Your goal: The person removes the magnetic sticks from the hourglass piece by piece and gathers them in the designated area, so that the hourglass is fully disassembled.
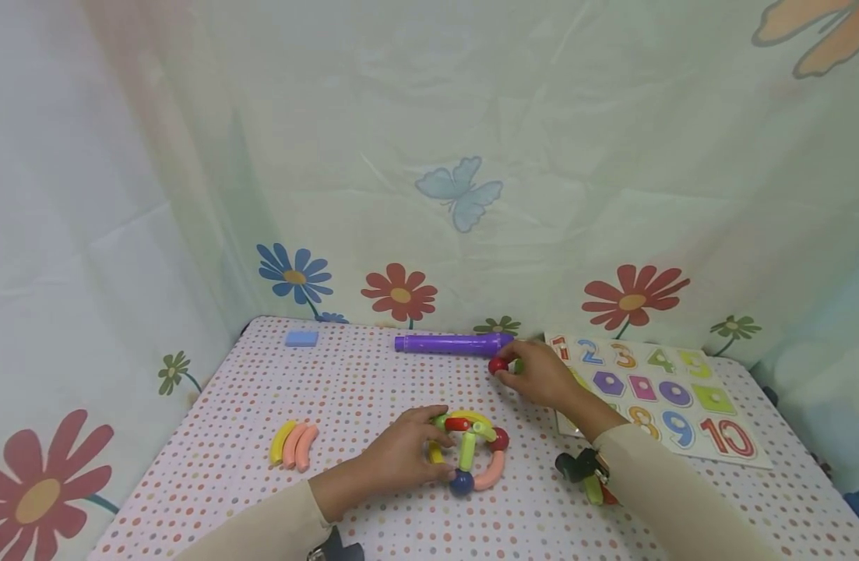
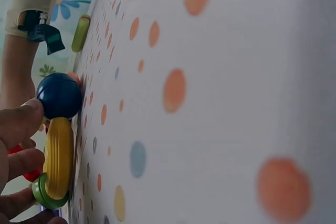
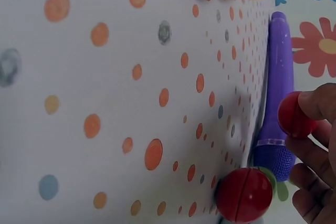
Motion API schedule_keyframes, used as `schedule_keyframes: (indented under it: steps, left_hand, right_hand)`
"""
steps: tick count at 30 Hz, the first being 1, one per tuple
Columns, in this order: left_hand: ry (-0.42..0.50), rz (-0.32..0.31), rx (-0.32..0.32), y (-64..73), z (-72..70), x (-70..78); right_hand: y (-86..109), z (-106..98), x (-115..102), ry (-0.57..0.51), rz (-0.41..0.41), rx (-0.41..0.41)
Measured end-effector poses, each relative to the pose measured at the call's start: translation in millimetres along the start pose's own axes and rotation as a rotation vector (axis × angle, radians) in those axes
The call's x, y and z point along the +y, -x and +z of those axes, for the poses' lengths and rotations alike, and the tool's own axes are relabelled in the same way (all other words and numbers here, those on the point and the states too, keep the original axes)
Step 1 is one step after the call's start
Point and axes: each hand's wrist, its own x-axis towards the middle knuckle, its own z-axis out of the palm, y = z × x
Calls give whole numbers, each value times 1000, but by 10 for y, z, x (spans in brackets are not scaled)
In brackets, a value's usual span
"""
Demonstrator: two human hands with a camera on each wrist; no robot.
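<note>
My left hand point(image 1: 404, 449) holds the left side of a ring-shaped build of magnetic balls and rods, its thumb at the blue ball point(image 1: 462, 482). In the left wrist view, a yellow curved rod point(image 2: 59, 156) joins that ball to a green piece point(image 2: 50, 192), where other fingers lie. Farther back, my right hand point(image 1: 541, 375) pinches a red ball point(image 3: 296, 115) between thumb and fingers, near the purple toy microphone point(image 1: 453, 344). Another red ball point(image 3: 244, 195) sits on the table below it. The palm side of the right hand is partly hidden.
Yellow and pink curved rods point(image 1: 293, 445) lie at the left, with a blue block point(image 1: 301, 339) behind. A number-and-shape puzzle board point(image 1: 741, 389) lies under the right forearm. Green and red rods point(image 1: 596, 491) are partly covered by the wrist strap. A printed curtain point(image 1: 331, 156) borders the table.
</note>
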Motion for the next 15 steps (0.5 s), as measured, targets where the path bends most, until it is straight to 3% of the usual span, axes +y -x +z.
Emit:
schedule_keyframes:
  steps: [15]
  left_hand:
    - [39,-17,-23,13,-15,-30]
  right_hand:
    - [-104,85,21,70,-5,-65]
